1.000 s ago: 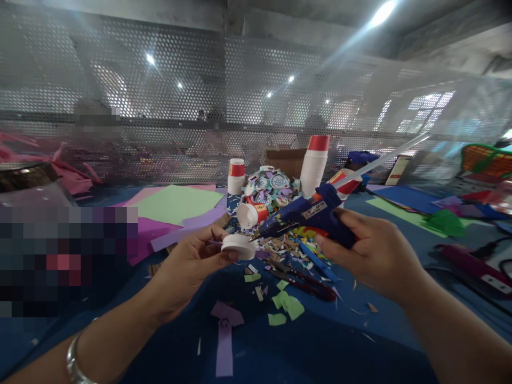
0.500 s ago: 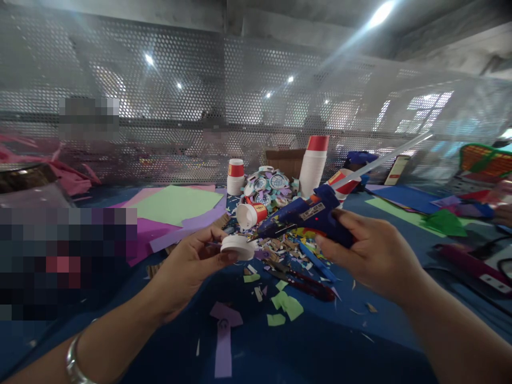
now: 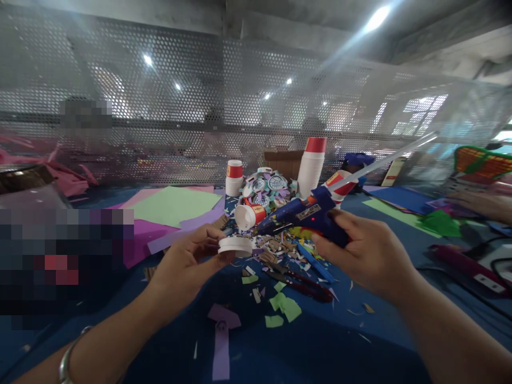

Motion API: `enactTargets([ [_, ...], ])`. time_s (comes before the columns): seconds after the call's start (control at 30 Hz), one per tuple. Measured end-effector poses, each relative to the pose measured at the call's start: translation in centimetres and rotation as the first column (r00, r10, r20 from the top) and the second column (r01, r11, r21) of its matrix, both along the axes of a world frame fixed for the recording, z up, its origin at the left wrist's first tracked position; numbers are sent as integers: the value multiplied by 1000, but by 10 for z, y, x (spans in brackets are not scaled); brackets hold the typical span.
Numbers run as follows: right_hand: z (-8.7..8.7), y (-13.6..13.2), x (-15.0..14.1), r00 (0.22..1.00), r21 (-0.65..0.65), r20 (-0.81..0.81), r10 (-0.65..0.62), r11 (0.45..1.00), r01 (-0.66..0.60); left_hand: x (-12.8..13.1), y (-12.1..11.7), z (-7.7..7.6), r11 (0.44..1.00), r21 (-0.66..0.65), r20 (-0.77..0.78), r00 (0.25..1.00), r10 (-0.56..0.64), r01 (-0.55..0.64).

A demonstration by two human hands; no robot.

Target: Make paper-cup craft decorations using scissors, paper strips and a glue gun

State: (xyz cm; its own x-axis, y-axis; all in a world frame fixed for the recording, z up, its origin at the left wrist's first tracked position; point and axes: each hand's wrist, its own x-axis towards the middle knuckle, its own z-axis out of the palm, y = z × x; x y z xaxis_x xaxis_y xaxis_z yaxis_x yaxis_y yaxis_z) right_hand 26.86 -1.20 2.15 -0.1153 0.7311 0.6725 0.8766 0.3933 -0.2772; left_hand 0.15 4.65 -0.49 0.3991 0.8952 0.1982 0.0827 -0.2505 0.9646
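Observation:
Between thumb and fingers, my left hand (image 3: 196, 256) pinches a round white lid-like piece (image 3: 235, 247) by its left edge. My right hand (image 3: 366, 245) grips a blue hot glue gun (image 3: 312, 213), with a clear glue stick (image 3: 394, 156) jutting from its back and a red light on its side. The gun's nozzle points left, just above and beyond the white piece, apart from it. Behind it a paper cup (image 3: 248, 216) lies on its side. Below my hands is a purple paper T-shape (image 3: 222, 330) with a small drawn face.
Paper scraps (image 3: 280, 250) and dark red-handled scissors (image 3: 306, 285) lie mid-table. Stacked cups (image 3: 312, 170) and a pile of decorated discs (image 3: 266, 184) stand behind. Coloured sheets (image 3: 176, 205) lie left; a maroon power strip (image 3: 466, 269) and another person's hand (image 3: 484, 202) are at right.
The glue gun's nozzle has lifted off the white piece and sits slightly higher. My left hand has tilted the piece a little. Another person's hand has come further in at right.

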Motion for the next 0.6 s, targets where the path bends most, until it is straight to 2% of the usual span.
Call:
enactTargets([
  [0.1, -1, 3, 0, 999, -6, -18, -26, 1000, 26, 0, 0, -1, 995, 103, -5, 1000, 6, -5],
  [0.2, -3, 8, 7, 991, 7, -83, -101, 995, 102, 1, 1, -1, 1000, -16, 35, 999, -6, 7],
  [0.3, -1, 17, 22, 965, 5, -110, -237, 971, 239, 0, 1, 1, 989, -146, 76, 996, 35, -24],
  [0.37, 1, 24, 36, 930, -21, -65, -362, 932, 362, -1, 0, 2, 978, -203, 131, 989, 72, -45],
  [0.47, 4, 34, 56, 843, -111, 8, -538, 837, 536, -3, -2, 4, 960, -281, 224, 972, 70, -4],
  [0.53, 4, 39, 67, 809, -157, 60, -585, 795, 587, -3, -4, 5, 953, -302, 259, 965, 44, 38],
  [0.6, 1, 43, 74, 806, -164, 73, -588, 790, 591, -4, -6, 5, 952, -303, 271, 962, 31, 55],
])
